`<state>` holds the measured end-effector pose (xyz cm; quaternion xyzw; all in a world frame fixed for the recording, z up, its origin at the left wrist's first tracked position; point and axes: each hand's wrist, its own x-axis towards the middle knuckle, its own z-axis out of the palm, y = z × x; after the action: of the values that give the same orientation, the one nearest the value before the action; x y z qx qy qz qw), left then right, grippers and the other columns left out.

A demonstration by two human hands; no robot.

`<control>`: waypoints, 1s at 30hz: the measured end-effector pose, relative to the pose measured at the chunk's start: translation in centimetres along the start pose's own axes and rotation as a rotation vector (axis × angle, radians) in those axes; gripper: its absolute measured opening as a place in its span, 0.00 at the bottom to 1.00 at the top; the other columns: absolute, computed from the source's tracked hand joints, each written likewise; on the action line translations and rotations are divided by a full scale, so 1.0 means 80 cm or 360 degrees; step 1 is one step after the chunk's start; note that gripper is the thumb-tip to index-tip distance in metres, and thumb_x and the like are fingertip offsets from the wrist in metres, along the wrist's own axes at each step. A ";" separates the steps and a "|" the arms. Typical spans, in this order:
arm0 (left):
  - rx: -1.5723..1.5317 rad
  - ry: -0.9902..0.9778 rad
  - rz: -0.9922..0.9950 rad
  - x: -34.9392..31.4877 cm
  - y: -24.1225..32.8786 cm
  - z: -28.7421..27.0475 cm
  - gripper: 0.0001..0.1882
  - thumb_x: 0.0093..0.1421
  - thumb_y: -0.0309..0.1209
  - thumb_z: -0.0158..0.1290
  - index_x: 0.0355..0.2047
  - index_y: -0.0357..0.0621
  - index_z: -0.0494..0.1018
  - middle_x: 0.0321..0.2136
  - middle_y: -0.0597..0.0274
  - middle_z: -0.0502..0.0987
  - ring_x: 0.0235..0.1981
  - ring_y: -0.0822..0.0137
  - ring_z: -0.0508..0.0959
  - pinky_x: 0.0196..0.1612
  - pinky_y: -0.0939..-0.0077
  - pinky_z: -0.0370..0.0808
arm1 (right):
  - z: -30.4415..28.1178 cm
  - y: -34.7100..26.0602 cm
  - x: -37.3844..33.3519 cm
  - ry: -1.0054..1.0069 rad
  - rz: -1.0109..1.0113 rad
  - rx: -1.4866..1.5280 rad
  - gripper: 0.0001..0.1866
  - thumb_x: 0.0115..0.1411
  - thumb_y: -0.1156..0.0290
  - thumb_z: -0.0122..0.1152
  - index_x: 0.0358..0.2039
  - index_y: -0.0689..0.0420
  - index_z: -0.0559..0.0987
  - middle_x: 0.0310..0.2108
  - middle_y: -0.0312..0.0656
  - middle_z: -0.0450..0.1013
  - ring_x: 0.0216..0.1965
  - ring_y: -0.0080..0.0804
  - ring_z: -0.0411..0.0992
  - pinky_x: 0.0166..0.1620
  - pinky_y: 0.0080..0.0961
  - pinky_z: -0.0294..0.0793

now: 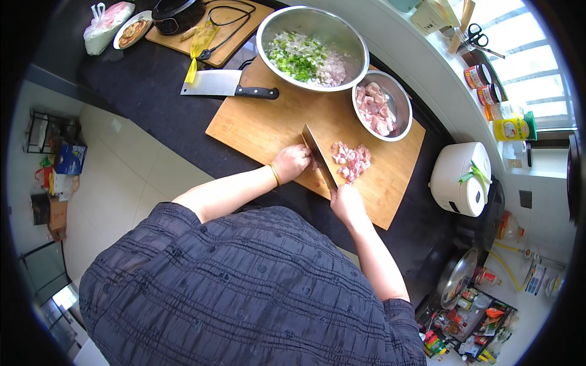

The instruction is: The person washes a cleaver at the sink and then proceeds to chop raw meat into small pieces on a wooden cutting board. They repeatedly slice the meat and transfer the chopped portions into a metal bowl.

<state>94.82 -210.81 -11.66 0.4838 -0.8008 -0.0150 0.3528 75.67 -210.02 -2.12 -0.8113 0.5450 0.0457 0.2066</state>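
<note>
My right hand (349, 204) is closed round the handle of a kitchen knife (320, 157), whose blade stands on edge over the wooden cutting board (256, 125). Close against the blade's left side, my left hand (292, 163) has its fingers curled down on a bit of raw meat (314, 165), mostly hidden by the fingers and blade. Diced raw meat (353, 162) lies in a small heap to the right of the knife. Larger raw meat pieces (374, 110) fill part of a small steel bowl (400, 107) at the board's far right.
A large steel bowl (342, 36) with chopped greens and minced meat stands at the board's far edge. Left of it lies a cleaver (213, 83) on the dark counter (159, 116). A white rice cooker (455, 177) with a green onion on its lid stands to the right.
</note>
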 end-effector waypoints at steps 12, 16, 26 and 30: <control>-0.0085 -0.0011 -0.0011 0.001 0.001 0.002 0.05 0.44 0.29 0.50 0.22 0.44 0.73 0.25 0.63 0.72 0.28 0.65 0.73 0.32 0.74 0.72 | 0.018 -0.038 0.075 0.0048 0.0022 0.0055 0.09 0.46 0.73 0.52 0.19 0.66 0.77 0.20 0.59 0.71 0.26 0.51 0.73 0.33 0.39 0.73; 0.0025 0.0002 0.0047 0.001 -0.001 -0.002 0.05 0.45 0.28 0.48 0.23 0.44 0.73 0.25 0.63 0.71 0.29 0.64 0.73 0.33 0.74 0.72 | 0.021 -0.020 0.061 -0.0090 -0.0052 0.0065 0.09 0.46 0.74 0.52 0.23 0.67 0.77 0.21 0.59 0.71 0.27 0.51 0.73 0.34 0.39 0.73; 0.0083 0.0043 0.0027 -0.001 0.005 0.002 0.09 0.47 0.26 0.48 0.29 0.42 0.74 0.27 0.64 0.74 0.30 0.66 0.74 0.35 0.76 0.72 | 0.005 0.018 0.042 -0.0325 0.0672 0.0829 0.20 0.51 0.64 0.56 0.28 0.74 0.73 0.21 0.60 0.71 0.27 0.52 0.73 0.34 0.39 0.72; 0.0079 -0.0040 -0.0012 -0.001 0.002 0.004 0.09 0.47 0.26 0.48 0.30 0.42 0.74 0.26 0.64 0.74 0.30 0.66 0.74 0.35 0.76 0.72 | 0.028 0.040 0.052 -0.0021 0.0216 0.0331 0.19 0.51 0.63 0.57 0.29 0.73 0.73 0.22 0.60 0.71 0.29 0.54 0.72 0.36 0.40 0.71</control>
<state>94.52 -210.77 -11.92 0.4950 -0.8035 -0.0026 0.3306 74.81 -213.78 -6.35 -0.7463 0.5993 0.0082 0.2895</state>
